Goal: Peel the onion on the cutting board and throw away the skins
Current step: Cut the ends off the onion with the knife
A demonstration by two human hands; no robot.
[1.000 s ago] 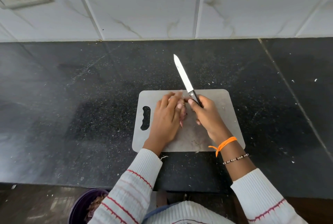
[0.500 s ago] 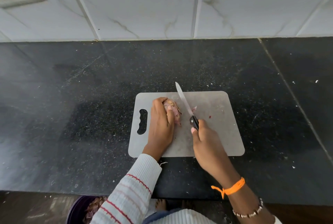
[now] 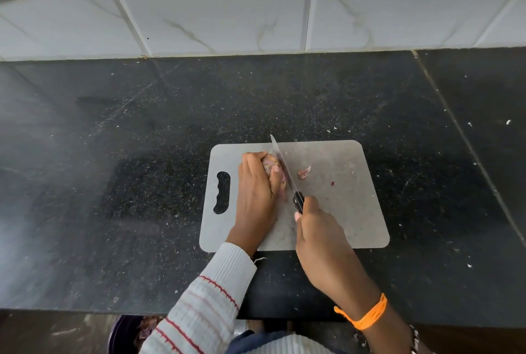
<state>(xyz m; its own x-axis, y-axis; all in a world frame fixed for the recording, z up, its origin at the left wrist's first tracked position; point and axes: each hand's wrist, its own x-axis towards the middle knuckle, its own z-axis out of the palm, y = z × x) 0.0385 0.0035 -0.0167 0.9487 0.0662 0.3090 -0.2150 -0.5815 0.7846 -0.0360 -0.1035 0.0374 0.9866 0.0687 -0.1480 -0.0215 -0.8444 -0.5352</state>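
I am pinning the onion (image 3: 273, 169) at frame centre, left hand (image 3: 256, 197) fingers curled over it, right hand (image 3: 318, 228) fingers wrapping the knife (image 3: 284, 171); a slip risks my thumb beside the blade.

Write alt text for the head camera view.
On a grey plastic cutting board, the left hand grips a pinkish onion while the right hand presses a black-handled steel knife against it. A cut piece lies beside it.

Both hands (image 3: 257, 197) (image 3: 320, 235) in closed grip
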